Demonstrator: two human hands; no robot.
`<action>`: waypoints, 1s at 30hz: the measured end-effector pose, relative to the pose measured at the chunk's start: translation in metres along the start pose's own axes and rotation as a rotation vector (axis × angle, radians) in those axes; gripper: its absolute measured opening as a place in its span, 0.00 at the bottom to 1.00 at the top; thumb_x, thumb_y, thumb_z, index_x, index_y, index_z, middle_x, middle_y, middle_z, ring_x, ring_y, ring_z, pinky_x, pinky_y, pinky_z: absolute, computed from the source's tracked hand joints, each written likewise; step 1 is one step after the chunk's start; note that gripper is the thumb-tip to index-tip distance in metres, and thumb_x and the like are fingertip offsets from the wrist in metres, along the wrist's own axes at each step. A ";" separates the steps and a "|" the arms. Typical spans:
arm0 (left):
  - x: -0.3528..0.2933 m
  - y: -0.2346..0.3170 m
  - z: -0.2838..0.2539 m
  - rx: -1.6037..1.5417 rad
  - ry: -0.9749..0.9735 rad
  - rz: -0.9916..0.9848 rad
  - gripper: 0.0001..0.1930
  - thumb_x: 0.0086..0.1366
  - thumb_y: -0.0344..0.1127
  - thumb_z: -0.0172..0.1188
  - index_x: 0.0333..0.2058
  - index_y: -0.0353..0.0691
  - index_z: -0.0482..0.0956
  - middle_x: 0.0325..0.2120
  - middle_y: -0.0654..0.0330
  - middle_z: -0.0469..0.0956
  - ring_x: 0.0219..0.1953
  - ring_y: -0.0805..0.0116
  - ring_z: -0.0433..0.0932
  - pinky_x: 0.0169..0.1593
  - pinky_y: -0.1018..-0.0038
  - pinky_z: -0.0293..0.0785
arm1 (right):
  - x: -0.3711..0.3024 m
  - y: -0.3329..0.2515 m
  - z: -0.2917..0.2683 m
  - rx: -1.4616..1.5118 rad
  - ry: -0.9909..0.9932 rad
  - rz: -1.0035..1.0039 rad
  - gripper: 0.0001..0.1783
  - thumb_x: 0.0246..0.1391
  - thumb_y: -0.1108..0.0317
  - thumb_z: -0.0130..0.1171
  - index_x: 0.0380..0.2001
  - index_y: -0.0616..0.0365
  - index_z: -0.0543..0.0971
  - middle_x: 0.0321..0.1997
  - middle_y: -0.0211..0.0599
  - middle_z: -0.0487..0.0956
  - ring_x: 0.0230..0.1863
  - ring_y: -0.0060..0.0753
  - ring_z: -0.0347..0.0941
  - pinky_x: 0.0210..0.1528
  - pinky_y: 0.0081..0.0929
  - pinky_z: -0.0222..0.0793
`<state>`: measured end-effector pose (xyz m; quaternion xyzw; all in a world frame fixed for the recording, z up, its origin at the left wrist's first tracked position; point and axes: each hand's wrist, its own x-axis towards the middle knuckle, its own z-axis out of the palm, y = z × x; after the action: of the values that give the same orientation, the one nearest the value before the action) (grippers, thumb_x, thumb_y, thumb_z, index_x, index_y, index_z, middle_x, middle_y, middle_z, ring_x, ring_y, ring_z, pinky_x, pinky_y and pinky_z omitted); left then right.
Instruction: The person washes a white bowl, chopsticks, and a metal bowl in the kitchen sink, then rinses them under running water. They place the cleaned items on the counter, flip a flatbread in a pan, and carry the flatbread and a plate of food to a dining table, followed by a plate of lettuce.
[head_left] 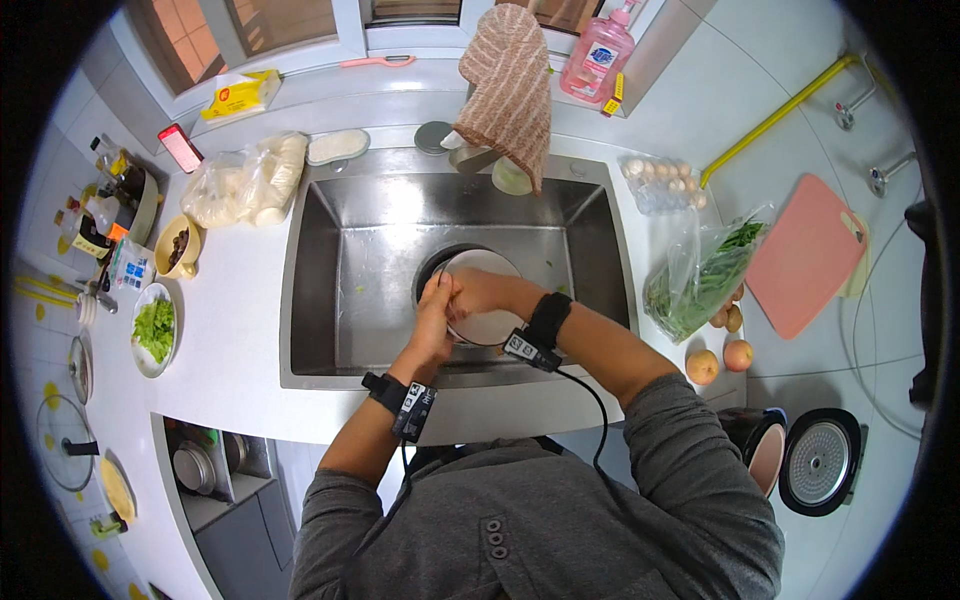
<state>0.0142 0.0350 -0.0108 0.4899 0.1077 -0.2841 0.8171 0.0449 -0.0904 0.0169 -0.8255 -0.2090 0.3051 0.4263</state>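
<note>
A round white bowl or pot with a dark rim (495,327) is low in the steel sink (380,240), and a dark curved edge shows behind it. My left hand (432,320) closes around the bowl's left rim, thumb upward. Over the bowl's inside, my right hand (476,292) is bent into a closed shape, its fingertips against or beside my left thumb. Whatever those right fingers hold, if anything, is hidden beneath the hand. Both wrists carry black straps with small cabled boxes.
A striped brown towel (510,85) hangs over the faucet. Right of the sink are eggs (662,185), bagged green vegetables (705,275), a pink cutting board (805,255) and round produce (703,366). Leafy greens on a plate (154,330) and plastic bags (245,185) stand left.
</note>
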 end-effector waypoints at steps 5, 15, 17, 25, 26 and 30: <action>-0.002 -0.002 -0.001 -0.051 -0.110 0.118 0.22 0.63 0.47 0.43 0.50 0.39 0.60 0.44 0.58 0.67 0.44 0.68 0.67 0.46 0.73 0.65 | -0.004 0.012 -0.030 -0.269 0.241 -0.058 0.09 0.39 0.67 0.53 0.18 0.64 0.75 0.18 0.45 0.75 0.18 0.36 0.70 0.22 0.31 0.64; 0.014 -0.007 0.003 0.026 0.014 0.310 0.26 0.61 0.43 0.49 0.53 0.36 0.58 0.48 0.57 0.63 0.50 0.69 0.60 0.53 0.76 0.55 | 0.007 0.038 0.033 1.702 0.364 0.095 0.07 0.52 0.71 0.41 0.31 0.60 0.69 0.31 0.33 0.69 0.32 0.26 0.66 0.37 0.23 0.64; 0.016 -0.007 0.004 0.059 0.051 0.348 0.26 0.60 0.44 0.50 0.53 0.36 0.58 0.47 0.56 0.63 0.49 0.69 0.61 0.52 0.77 0.56 | 0.016 0.026 0.039 1.635 0.339 -0.013 0.07 0.53 0.71 0.41 0.31 0.61 0.69 0.31 0.33 0.69 0.33 0.25 0.65 0.37 0.23 0.64; 0.008 0.007 0.010 0.523 0.163 0.451 0.27 0.57 0.45 0.54 0.52 0.39 0.61 0.41 0.49 0.68 0.46 0.64 0.63 0.48 0.74 0.61 | -0.006 0.047 0.049 0.551 0.436 0.113 0.11 0.45 0.71 0.48 0.34 0.64 0.71 0.31 0.39 0.74 0.32 0.33 0.70 0.36 0.27 0.66; 0.006 0.009 0.013 0.698 0.214 0.499 0.28 0.55 0.46 0.55 0.52 0.40 0.61 0.39 0.47 0.68 0.44 0.61 0.63 0.48 0.73 0.61 | -0.012 0.054 0.046 0.259 0.496 0.153 0.12 0.46 0.71 0.48 0.35 0.64 0.71 0.34 0.40 0.74 0.34 0.33 0.71 0.37 0.28 0.66; 0.001 0.013 0.022 1.132 0.288 0.729 0.30 0.50 0.46 0.59 0.52 0.44 0.62 0.34 0.43 0.67 0.39 0.52 0.62 0.46 0.65 0.61 | -0.038 0.079 0.033 0.095 0.673 0.364 0.13 0.43 0.69 0.51 0.35 0.63 0.72 0.32 0.44 0.76 0.36 0.38 0.72 0.38 0.28 0.66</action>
<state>0.0200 0.0200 0.0094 0.8792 -0.1213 0.0645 0.4563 0.0014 -0.1377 -0.0517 -0.8825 0.1067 0.0973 0.4476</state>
